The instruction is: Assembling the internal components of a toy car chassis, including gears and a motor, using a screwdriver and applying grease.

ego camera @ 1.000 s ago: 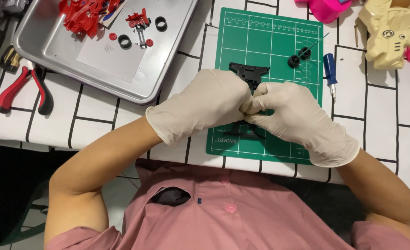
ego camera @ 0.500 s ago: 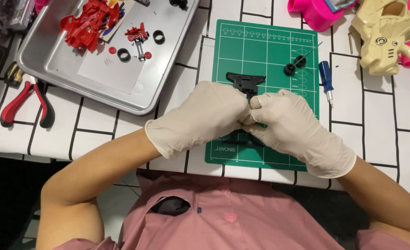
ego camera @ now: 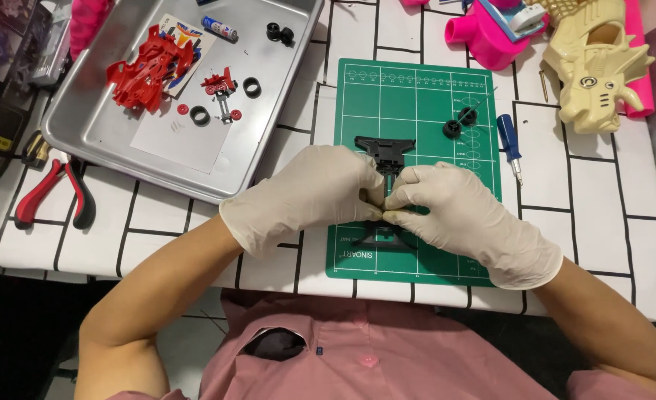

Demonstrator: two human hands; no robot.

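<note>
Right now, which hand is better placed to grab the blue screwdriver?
Right hand, probably: the blue screwdriver lies just off the green cutting mat's right edge, on its side. The left hand would cross over the black chassis.

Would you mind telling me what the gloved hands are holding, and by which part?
Both the left hand and right hand pinch the black toy-car frame at its middle.

You're looking at a bright, evenly lit view from overhead, and it's sharp across the whole frame. Soft glare sits on the metal tray [ego camera: 120,141], with a faint sheen on your gloved left hand [ego camera: 309,194] and right hand [ego camera: 457,215]. Short, soft shadows fall under both onto the green cutting mat [ego camera: 417,104]. The bottom-left corner drops into darkness below the table.
</note>
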